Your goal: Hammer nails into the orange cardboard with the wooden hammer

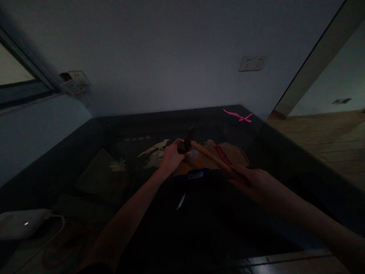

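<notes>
A hammer with a dark head [188, 139] and a long wooden handle [211, 156] is held between my two hands at the middle of the view. My left hand [172, 155] has its thumb and fingers at the hammer head. Farther down, my right hand [251, 179] is wrapped round the lower end of the handle. Beneath the hammer lies a tan and orange speckled item [196, 158] with a red band [222, 154]. A small blue label [195, 174] shows just in front of it. The picture is dim.
A pink ribbon-like strip [241, 117] lies at the back right of the dark table [159, 116]. At the lower left sits a white device [24, 224] with a cable. Wall sockets [252, 63] are behind, and a wooden floor [327, 137] is at the right.
</notes>
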Available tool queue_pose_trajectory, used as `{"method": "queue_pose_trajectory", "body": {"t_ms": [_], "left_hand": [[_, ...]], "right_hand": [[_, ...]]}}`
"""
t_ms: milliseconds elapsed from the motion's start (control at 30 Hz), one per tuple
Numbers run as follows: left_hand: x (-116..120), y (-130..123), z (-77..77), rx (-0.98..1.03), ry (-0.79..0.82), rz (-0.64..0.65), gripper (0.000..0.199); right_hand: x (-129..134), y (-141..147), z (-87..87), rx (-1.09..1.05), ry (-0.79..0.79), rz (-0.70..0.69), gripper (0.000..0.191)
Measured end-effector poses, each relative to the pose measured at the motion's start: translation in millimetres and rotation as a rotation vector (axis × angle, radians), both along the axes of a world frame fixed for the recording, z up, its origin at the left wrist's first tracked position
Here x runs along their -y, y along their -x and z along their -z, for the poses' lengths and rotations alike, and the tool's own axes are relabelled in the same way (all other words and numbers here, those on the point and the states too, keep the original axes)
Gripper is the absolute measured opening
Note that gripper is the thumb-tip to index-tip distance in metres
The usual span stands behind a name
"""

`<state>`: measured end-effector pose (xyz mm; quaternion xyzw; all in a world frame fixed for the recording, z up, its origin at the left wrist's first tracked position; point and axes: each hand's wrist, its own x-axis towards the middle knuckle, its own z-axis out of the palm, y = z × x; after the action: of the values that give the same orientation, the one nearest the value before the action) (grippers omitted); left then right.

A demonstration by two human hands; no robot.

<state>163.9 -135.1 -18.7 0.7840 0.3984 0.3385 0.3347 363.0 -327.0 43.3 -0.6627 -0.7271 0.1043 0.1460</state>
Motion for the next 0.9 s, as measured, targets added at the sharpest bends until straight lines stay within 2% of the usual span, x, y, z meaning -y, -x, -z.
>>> {"method": "queue_pose_trajectory", "body": {"t_ms": [267, 467, 733, 900], "left_hand": [[-2.1, -0.5, 5.0, 0.034, -0.012, 0.009, 0.029], [1.2, -0.8, 0.2, 0.029, 0.007, 0.0, 0.029], [1.2, -0.4, -1.0, 0.003, -0.033, -0.006, 0.027], [1.5, -1.6, -0.9, 0.026, 0.022, 0.002, 0.031]], "right_hand": [[5.8, -0.3, 1.6, 0.03, -0.044, -0.014, 0.024], [4.5, -0.5, -1.6, 0.063, -0.02, 0.001, 0.032], [3.4, 0.2, 3.2, 0.13, -0.034, -0.006, 0.026], [4.9, -0.5, -1.1, 0.12, -0.087, -0.011, 0.029]]}}
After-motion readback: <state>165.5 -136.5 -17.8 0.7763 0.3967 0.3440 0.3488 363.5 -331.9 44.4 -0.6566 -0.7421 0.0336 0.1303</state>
